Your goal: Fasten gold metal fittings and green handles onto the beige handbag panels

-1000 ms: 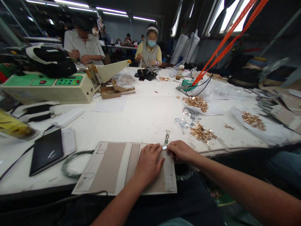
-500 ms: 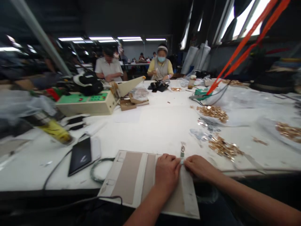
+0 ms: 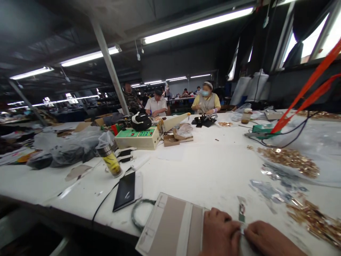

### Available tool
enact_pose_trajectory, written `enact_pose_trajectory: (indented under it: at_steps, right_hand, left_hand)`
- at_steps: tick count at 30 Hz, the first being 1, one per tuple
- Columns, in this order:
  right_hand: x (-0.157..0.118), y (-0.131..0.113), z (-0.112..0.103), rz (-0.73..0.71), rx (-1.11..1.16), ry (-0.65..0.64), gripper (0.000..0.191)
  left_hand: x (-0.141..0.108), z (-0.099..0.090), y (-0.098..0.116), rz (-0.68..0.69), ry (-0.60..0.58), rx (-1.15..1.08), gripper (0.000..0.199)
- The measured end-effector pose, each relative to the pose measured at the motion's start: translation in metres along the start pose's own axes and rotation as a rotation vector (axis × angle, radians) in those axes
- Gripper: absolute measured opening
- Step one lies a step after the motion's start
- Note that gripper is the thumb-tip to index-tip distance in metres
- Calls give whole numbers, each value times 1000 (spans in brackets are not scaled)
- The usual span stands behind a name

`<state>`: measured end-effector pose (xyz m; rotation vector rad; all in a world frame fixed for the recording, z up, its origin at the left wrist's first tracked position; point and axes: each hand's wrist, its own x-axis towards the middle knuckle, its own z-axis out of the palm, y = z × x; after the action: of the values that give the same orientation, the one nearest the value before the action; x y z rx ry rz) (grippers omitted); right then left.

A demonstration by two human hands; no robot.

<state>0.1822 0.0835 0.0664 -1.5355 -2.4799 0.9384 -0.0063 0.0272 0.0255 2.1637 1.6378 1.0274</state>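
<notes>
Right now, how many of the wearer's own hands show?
2: left hand on the beige panel, right hand close by on its right. The frame's bottom edge may hide part of each.

Pair of bare hands (image 3: 220,231) (image 3: 268,236)

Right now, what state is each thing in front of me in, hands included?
Beige-and-white panel: spread open
Left hand: fingers bent, on the panel
Right hand: fingers curled beside the left; grip unclear
Dark green coil: wound in a ring
Cardboard box: open
Yellow-patterned bottle: capped
Gold metal pieces: loosely heaped
Fluorescent ceiling tube: lit
Keypad machine: power unclear
</notes>
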Motion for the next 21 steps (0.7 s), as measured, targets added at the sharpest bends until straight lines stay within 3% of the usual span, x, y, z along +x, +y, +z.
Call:
enact_pose_trajectory:
  at_steps: [4, 9, 21]
  right_hand:
    - [2, -9, -8, 164, 33, -56, 39]
    - [1, 1, -4, 63, 100, 74, 24]
    - [4, 1, -12, 11, 291, 38, 30]
  left_hand:
    - [2, 2, -1, -13, 25, -6, 13]
    - [4, 2, -1, -35, 32, -24, 16]
    - [7, 8, -3, 12, 44, -13, 19]
